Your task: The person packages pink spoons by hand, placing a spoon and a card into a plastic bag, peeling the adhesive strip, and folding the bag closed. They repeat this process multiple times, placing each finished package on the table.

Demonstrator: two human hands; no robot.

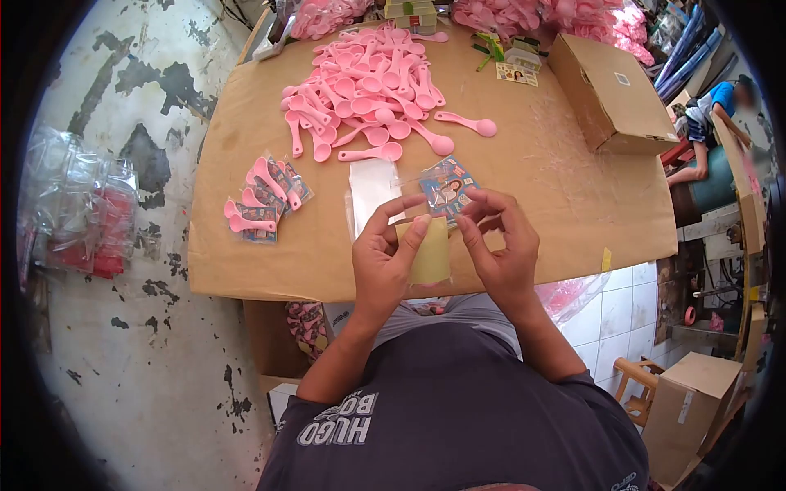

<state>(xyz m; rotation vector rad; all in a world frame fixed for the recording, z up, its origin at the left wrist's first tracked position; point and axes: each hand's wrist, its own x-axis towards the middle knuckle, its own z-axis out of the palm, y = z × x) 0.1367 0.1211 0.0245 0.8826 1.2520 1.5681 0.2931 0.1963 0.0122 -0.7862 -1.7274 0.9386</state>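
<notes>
My left hand [385, 250] pinches a plain yellowish card [431, 252] between thumb and fingers, above the table's near edge. Just right of the card is my right hand [503, 241], its fingers curved and apart, with nothing visible in them. Behind my hands lies a blue printed card [449, 186] in clear plastic. Beside it is a stack of clear plastic bags [372, 192]. Farther back, a large heap of pink measuring spoons [364, 82] covers the table. On the left are several pink spoons packed with printed cards [266, 196].
The brown-covered table [573, 196] has a cardboard box [610, 94] at its back right. More pink items in plastic [508, 15] are piled along the back. Clear bags [78, 204] hang at the left. Another person [712, 114] sits at the far right.
</notes>
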